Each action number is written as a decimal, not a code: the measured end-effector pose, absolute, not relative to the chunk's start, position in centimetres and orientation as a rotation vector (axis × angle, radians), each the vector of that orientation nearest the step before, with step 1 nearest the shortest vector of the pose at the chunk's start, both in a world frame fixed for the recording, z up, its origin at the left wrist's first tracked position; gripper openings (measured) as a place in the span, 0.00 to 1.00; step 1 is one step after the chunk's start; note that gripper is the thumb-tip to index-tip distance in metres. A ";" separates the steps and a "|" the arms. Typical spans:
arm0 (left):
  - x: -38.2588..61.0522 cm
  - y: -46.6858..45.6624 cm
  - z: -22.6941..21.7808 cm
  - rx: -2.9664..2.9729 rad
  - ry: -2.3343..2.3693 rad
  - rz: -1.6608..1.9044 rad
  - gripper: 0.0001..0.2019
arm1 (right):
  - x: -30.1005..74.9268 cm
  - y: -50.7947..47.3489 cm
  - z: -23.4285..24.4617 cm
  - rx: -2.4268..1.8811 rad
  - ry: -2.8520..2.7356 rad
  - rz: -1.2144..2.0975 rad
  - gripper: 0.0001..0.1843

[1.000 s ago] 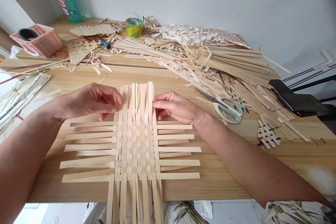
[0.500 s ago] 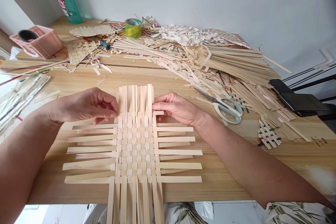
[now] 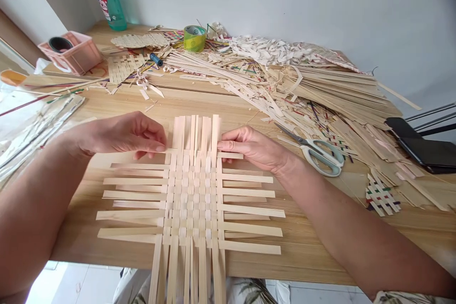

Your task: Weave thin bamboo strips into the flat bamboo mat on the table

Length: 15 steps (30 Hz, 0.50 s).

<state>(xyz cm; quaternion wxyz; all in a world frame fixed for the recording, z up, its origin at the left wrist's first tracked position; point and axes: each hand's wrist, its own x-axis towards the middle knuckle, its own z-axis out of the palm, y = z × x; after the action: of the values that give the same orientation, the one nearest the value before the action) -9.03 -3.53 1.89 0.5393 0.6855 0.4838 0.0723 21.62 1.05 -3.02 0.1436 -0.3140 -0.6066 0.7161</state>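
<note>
A woven mat point(image 3: 192, 190) of pale flat strips lies at the table's front edge, strip ends fanning out left and right and hanging toward me. A crosswise strip point(image 3: 230, 155) runs through the upright strips near the mat's far end. My left hand point(image 3: 137, 135) pinches this strip at its left end, thumb against forefinger. My right hand point(image 3: 245, 147) is closed at the mat's right edge, thumb on top by the outermost upright strip point(image 3: 215, 133), with the crosswise strip's right end passing over the fingers. Its other fingertips are hidden under the strips.
Scissors point(image 3: 320, 154) lie right of my right hand. Behind are a bundle of strips point(image 3: 338, 85), scraps, a tape roll point(image 3: 194, 38), a pink basket point(image 3: 80, 54) and a teal bottle point(image 3: 109, 0). A black phone point(image 3: 420, 145) and a small woven piece point(image 3: 382, 194) sit at right.
The crosswise strip has slid right, so more of it sticks out past the mat's right edge. The view has shifted slightly left. Both hands stay near the mat's far end.
</note>
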 end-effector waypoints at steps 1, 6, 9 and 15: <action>-9.8 -3.4 1.9 1.653 1.157 0.136 0.11 | 21.7 1.1 -3.0 -0.893 -1.757 2.062 0.16; -10.0 -3.3 1.2 1.626 1.102 0.128 0.08 | 22.2 1.8 -2.9 -0.854 -1.860 2.074 0.15; -7.9 -3.8 1.0 1.552 1.051 0.161 0.10 | 22.6 2.2 -2.9 -0.822 -1.927 2.123 0.14; -9.9 -3.5 2.2 1.687 1.146 0.097 0.12 | 23.1 2.7 -2.4 -0.811 -2.009 2.137 0.15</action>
<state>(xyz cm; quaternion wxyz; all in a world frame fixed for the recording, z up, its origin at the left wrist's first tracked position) -9.91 -3.53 2.20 0.5225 0.7045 0.4786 0.0407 23.14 2.71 -2.37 0.0490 -0.2661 -0.6594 0.7014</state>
